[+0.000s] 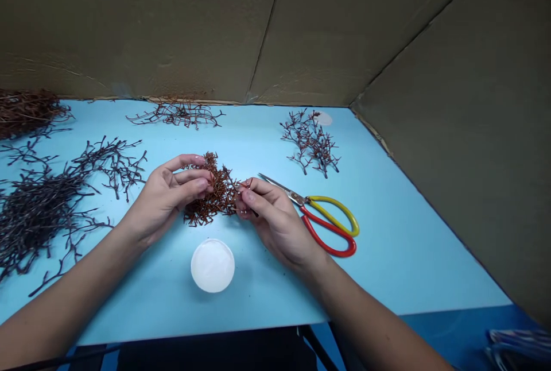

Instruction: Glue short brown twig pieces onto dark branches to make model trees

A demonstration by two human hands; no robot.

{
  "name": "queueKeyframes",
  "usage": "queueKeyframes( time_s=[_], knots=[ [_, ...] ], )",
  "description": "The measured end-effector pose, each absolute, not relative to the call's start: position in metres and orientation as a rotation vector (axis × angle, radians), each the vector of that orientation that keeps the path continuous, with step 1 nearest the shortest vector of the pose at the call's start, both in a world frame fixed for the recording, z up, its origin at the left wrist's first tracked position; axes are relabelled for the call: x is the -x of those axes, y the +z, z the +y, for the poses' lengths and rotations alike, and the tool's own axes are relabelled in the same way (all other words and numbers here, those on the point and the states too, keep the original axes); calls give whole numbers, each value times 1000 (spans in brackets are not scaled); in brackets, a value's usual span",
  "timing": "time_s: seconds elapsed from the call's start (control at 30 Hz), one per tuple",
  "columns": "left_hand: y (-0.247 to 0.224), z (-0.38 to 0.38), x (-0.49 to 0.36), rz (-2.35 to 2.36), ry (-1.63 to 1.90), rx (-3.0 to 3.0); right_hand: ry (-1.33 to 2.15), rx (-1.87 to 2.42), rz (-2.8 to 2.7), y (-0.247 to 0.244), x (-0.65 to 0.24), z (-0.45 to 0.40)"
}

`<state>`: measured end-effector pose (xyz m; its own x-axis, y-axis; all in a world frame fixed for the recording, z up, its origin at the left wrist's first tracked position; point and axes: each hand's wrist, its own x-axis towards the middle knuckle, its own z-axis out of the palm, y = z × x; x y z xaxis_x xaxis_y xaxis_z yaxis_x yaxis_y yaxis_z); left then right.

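Observation:
Over a heap of small rust-brown twig pieces [210, 201] in the middle of the table, my two hands face each other. My right hand [271, 210] pinches a small dark twig [228, 176] between thumb and fingers. At the heap's left side, my left hand [176, 193] has its thumb and fingertips close together; whether something small is between them is too fine to tell. Just in front of the heap sits a round white dish [212, 265]. Scissors [327, 219] with one yellow and one red handle lie right beside my right hand.
Dark branched twigs [38, 204] are piled at the left, with reddish-brown stems [26, 112] behind. Thin brown twigs [181, 113] lie at the back, and branched twigs [312, 141] at the back right near a white disc [322, 119]. Cardboard walls [172, 26] border the blue table [387, 267].

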<state>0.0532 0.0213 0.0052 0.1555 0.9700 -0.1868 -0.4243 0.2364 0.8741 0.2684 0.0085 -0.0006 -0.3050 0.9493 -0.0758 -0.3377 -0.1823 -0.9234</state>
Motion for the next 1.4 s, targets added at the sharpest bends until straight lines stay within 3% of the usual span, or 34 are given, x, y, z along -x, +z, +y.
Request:
queueKeyframes(
  time_s=[0.33,1.4],
  knots=[
    [7,9,-65,696,1096,-613,1623,760,-1185,-10,-268,7],
    [5,7,-68,767,1180,-660,1605,747,-1141,-15,-267,7]
  ],
)
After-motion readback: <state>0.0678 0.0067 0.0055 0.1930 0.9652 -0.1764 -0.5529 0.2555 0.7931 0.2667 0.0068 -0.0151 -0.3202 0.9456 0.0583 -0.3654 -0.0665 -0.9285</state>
